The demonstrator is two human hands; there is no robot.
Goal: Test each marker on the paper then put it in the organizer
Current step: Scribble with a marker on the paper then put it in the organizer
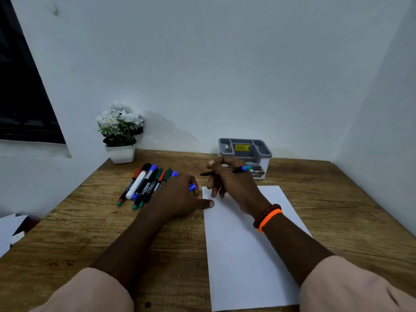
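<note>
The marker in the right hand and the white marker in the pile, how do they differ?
The held marker is dark-barrelled, lifted off the desk and uncapped; the white marker is pale-barrelled, lies flat among the pile and wears a black cap. The right hand grips one; nothing touches the other.

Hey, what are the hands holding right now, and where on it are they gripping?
The right hand holds a black marker with a blue end around its middle, uncapped tip pointing left. The left hand holds a blue cap in its fingers.

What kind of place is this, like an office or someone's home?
Probably a small desk nook at home or in a study. A wooden desk sits in a plain white corner, with a potted white-flower plant, a grey organizer and loose markers.
</note>
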